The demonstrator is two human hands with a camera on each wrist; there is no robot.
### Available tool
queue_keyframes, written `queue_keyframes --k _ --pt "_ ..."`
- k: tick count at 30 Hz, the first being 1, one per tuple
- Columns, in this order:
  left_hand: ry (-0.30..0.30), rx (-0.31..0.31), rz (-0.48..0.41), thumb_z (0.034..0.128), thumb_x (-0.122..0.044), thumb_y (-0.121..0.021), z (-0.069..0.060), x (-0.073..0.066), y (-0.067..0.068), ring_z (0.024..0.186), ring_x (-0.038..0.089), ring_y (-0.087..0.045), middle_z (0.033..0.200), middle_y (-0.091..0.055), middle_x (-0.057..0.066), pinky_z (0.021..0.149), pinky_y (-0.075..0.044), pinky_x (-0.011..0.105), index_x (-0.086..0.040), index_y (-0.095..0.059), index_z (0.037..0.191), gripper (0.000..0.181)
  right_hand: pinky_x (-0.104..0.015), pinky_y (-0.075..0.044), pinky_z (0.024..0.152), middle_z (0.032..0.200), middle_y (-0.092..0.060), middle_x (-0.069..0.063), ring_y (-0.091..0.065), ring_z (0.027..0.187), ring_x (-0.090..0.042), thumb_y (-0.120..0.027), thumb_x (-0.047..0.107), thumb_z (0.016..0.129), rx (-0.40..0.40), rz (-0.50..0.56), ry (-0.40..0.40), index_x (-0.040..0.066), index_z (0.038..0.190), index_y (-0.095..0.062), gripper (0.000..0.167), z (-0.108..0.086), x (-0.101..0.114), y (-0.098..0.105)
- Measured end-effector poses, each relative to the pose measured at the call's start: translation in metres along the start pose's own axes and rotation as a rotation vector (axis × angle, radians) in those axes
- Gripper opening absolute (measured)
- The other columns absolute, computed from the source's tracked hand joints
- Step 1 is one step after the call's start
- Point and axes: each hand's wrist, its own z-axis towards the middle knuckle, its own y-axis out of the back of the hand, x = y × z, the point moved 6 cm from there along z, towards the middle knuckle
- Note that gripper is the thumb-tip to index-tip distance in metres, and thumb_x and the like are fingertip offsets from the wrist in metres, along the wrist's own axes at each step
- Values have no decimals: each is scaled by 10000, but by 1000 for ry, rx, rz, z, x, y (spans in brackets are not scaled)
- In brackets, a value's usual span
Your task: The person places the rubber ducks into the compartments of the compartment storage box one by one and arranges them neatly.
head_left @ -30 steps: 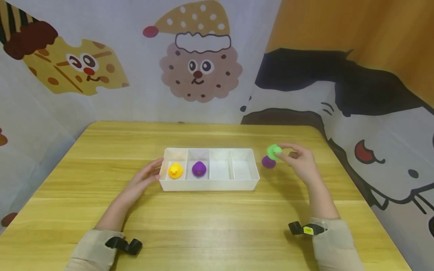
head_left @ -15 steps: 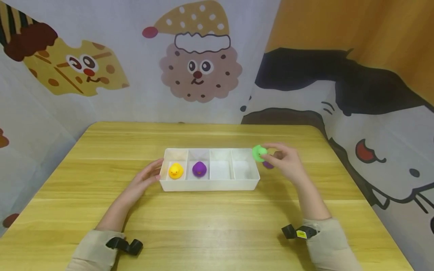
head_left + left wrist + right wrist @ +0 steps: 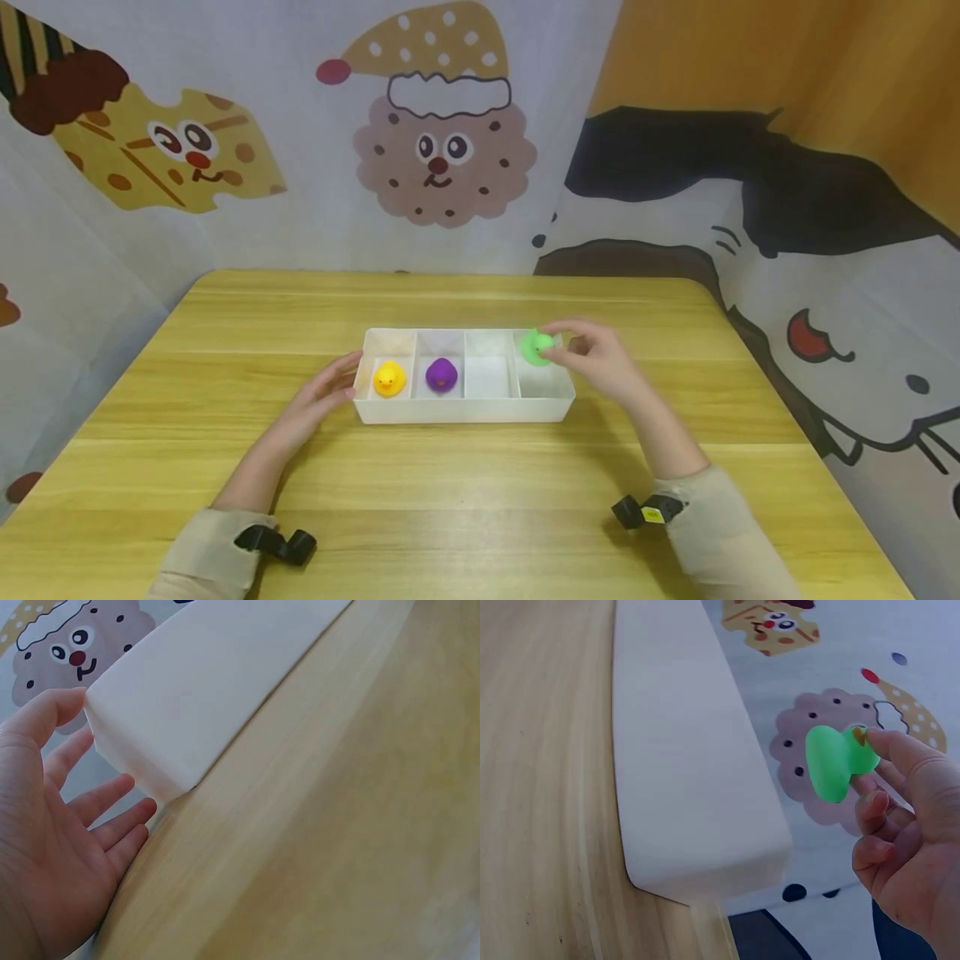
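A white tray [image 3: 463,411] with four compartments stands on the table. Its leftmost compartment holds a yellow duck [image 3: 389,378], the one beside it a purple duck [image 3: 442,375]. My right hand [image 3: 600,358] pinches a green duck [image 3: 536,347] over the rightmost compartment; the right wrist view shows the green duck [image 3: 829,763] between thumb and fingers of the right hand [image 3: 922,825]. My left hand [image 3: 315,400] touches the tray's left end with relaxed fingers. In the left wrist view the left hand [image 3: 67,832] lies against the end of the tray [image 3: 172,690].
The wooden table [image 3: 450,508] extends on all sides of the tray. Behind it hangs a cloth [image 3: 300,242] printed with cartoon figures. The second purple thing right of the tray is hidden now, behind my right hand.
My right hand has moved left with the green duck, from beside the tray to over its rightmost compartment. The purple thing on the right has gone out of sight. My left hand has stayed put.
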Motion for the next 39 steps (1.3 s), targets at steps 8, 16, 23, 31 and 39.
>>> queue_keyframes --k 8,16,23,31,39 --pt "-5 2 2 1002 -160 -496 1 0 0 1347 425 -288 1518 -281 200 1041 -210 628 -78 -281 1505 553 -238 -346 442 801 -596 -81 -429 522 -147 -744 233 847 67 -56 -13 155 1156 -683 324 12 -5 -14" --pt "-13 3 1 1000 -133 -491 1 -2 -1 1346 426 -287 1518 -276 205 1040 -213 626 -59 -272 1502 553 -250 -335 440 725 -583 -52 -407 505 -152 -759 280 830 136 -100 2 180 1138 -694 330 25 -6 -28" --pt "-9 -3 10 998 -105 -481 1 -1 1 1340 425 -298 1512 -286 212 1039 -221 620 -73 -287 1501 540 -247 -390 469 1082 -657 22 -447 512 -141 -753 241 836 166 -64 8 172 1146 -692 323 36 -13 -38" --pt "-10 1 17 1001 -103 -476 0 -1 1 1340 433 -292 1512 -282 215 1037 -217 632 -77 -284 1502 537 -246 -384 464 1105 -658 4 -445 521 -142 -758 206 831 221 -44 -2 145 1134 -693 315 42 -17 -51" --pt "-22 4 19 1001 -110 -479 0 -1 -1 1335 439 -301 1504 -289 231 1032 -230 616 -43 -280 1496 537 -327 -475 645 1126 -662 32 -578 774 -188 -775 204 812 254 -83 -65 170 1091 -714 287 45 -26 -61"
